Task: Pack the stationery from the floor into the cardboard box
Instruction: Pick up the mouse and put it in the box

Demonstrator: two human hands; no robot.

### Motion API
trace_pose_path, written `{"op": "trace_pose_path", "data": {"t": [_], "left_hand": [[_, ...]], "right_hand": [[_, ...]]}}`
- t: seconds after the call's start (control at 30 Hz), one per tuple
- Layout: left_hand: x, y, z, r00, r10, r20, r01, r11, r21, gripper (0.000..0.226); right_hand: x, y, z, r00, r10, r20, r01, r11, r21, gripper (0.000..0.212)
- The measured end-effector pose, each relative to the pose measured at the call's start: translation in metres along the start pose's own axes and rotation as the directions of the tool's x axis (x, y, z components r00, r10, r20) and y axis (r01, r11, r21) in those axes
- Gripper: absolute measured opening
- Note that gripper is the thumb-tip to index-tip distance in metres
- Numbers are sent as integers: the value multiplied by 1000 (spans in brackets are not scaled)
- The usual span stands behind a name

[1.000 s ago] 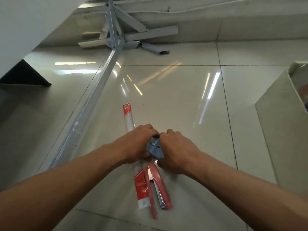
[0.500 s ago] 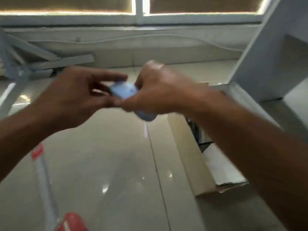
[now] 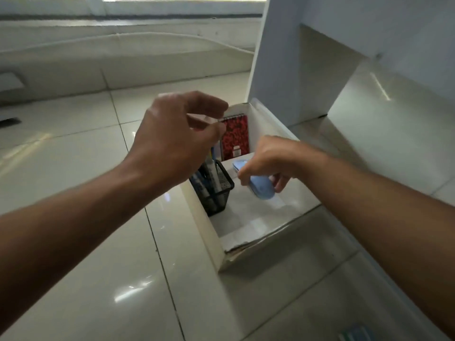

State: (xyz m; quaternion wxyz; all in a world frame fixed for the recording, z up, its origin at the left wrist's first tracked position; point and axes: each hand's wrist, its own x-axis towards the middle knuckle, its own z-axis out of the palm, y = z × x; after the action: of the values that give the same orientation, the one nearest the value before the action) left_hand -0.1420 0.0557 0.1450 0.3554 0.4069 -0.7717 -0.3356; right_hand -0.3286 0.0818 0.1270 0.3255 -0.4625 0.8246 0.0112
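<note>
The open cardboard box stands on the tiled floor in front of me. Inside it, my right hand grips a light blue rounded object, low over the box's bottom. My left hand hovers above the box's left wall, its fingers loosely curled with nothing in them. A black mesh pen holder with several pens stands against the left wall of the box. A red patterned spiral notebook leans upright at the far end.
A white furniture leg rises right behind the box, with a white panel overhead at the right. A low wall base with a cable runs along the back. Glossy tiles spread to the left. Something blue-striped shows at the bottom edge.
My view swung right from the ruler and stapler to the box. Both hands carried the blue object over; my left hand let go, and my right hand has lowered it into the box.
</note>
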Motion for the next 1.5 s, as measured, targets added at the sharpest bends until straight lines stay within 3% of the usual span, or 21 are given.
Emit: {"op": "trace_pose_path", "data": {"t": [0.27,0.53,0.67,0.77,0.87,0.93,1.0,1.27,1.5], "left_hand": [[-5,-16,1,999,-31,-3,32,998,45,30],[-23,-35,-9,999,-23,-37,29,984,177,36],[-25,-47,-11,991,-64,-121,83,984,158,49],[-22,-55,-10,954,-246,-172,244,969,-33,60],[-14,-56,-8,828,-561,8,529,775,-345,67],[-9,-52,-4,738,-654,166,650,625,-433,66],[-4,-48,0,685,-682,256,707,535,-462,62],[-4,-66,8,675,-680,287,726,543,-421,52],[-5,-61,9,720,-648,248,692,639,-336,14]], "right_hand": [[42,-6,44,991,39,125,-24,993,-117,62],[55,-3,57,988,46,148,-24,989,-146,69],[59,0,56,988,27,149,-9,993,-121,70],[62,3,57,988,15,152,3,993,-117,68],[66,6,58,989,2,146,15,994,-110,68],[68,9,59,990,-6,138,22,993,-114,67],[68,10,60,992,-21,126,36,993,-116,67],[60,14,57,990,-68,120,68,998,4,72],[57,11,53,986,-62,154,46,993,106,69]]}}
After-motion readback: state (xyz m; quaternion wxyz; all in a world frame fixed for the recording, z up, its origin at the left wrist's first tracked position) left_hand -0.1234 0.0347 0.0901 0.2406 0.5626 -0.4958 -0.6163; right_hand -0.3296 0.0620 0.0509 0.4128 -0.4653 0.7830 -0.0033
